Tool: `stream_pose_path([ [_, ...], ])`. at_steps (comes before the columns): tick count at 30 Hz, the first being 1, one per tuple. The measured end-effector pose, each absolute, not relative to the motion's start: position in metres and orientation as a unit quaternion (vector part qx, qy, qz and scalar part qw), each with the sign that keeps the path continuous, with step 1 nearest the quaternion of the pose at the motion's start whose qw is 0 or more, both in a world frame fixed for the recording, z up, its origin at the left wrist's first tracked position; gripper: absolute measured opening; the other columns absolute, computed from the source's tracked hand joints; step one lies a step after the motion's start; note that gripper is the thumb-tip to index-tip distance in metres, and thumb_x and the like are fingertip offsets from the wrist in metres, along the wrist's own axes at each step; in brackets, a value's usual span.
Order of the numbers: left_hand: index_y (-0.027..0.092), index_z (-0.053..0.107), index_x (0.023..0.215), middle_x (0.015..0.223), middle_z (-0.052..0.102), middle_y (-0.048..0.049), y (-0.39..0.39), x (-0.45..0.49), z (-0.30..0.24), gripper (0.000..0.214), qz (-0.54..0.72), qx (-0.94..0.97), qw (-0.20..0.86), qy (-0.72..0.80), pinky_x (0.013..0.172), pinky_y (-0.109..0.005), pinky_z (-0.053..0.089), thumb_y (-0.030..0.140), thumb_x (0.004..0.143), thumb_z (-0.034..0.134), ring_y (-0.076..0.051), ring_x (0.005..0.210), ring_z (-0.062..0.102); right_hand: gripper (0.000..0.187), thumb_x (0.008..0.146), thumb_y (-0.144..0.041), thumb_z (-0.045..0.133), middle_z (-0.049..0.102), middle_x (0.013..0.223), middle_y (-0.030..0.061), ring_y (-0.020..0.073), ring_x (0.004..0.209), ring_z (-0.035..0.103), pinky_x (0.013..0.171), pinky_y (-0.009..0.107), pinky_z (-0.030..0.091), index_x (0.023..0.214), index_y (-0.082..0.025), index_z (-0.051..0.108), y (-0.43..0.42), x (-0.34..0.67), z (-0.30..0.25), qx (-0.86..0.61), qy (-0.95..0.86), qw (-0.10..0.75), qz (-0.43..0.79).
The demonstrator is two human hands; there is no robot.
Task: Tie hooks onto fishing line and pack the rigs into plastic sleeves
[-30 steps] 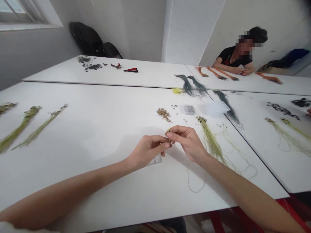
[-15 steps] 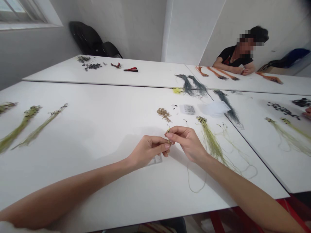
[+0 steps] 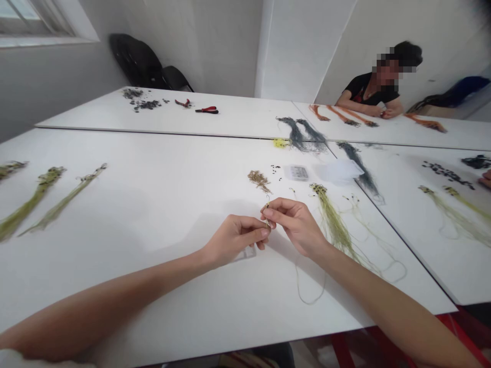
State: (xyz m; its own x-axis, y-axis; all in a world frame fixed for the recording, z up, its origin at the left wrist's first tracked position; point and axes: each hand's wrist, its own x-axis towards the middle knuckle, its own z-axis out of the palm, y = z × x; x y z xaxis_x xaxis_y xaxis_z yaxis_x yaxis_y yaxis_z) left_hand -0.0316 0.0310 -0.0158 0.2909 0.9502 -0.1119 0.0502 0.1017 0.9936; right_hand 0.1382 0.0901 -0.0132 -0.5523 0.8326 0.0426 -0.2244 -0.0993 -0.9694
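The right hand (image 3: pixel 297 225) and left hand (image 3: pixel 240 237) are pinching a small hooked piece (image 3: pixel 267 206) within their grip, while a loose line (image 3: pixel 307 304) is curving below right, where snagging, if connected, could dislodge it.

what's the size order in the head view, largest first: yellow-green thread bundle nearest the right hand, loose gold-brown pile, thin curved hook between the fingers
1. Yellow-green thread bundle
2. Loose gold-brown pile
3. Thin curved hook, going by what shows; the fingers hide part of it.
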Motion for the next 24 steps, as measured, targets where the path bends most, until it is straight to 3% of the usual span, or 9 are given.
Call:
stream_pose_path([
  [8, 0.015, 0.069, 0.086, 0.076, 0.062, -0.0021, 0.036, -0.038, -0.008, 0.021, 0.338, 0.574, 0.568, 0.484, 0.058, -0.022, 0.043, 0.035, 0.087, 0.061, -0.010, 0.064, 0.058, 0.011, 0.078, -0.027, 0.074, 0.062, 0.073, 0.0005, 0.0072, 0.057, 0.048, 0.060, 0.025, 0.038, 0.077, -0.017, 0.068, 0.099, 0.144, -0.010, -0.267, -0.499, 0.368, 0.738],
  [13, 0.016, 0.067, 0.085, 0.068, 0.056, 0.0016, 0.044, -0.048, 0.008, 0.023, 0.376, 0.601, 0.475, 0.521, 0.052, -0.021, 0.038, 0.037, 0.088, 0.060, -0.008, 0.057, 0.046, 0.014, 0.077, -0.028, 0.075, 0.061, 0.071, 0.0007, 0.0084, 0.059, 0.048, 0.061, 0.025, 0.038, 0.074, -0.016, 0.067, 0.102, 0.146, -0.008, -0.263, -0.521, 0.333, 0.740],
  [24, 0.020, 0.069, 0.087, 0.083, 0.067, -0.0012, 0.040, -0.047, 0.009, 0.017, 0.394, 0.705, 0.309, 0.501, 0.065, -0.025, 0.043, 0.031, 0.091, 0.057, -0.012, 0.071, 0.054, 0.017, 0.073, -0.032, 0.077, 0.059, 0.066, -0.0005, 0.0112, 0.059, 0.050, 0.065, 0.030, 0.042, 0.074, -0.017, 0.070, 0.097, 0.146, -0.003, -0.259, -0.595, 0.272, 0.711],
])
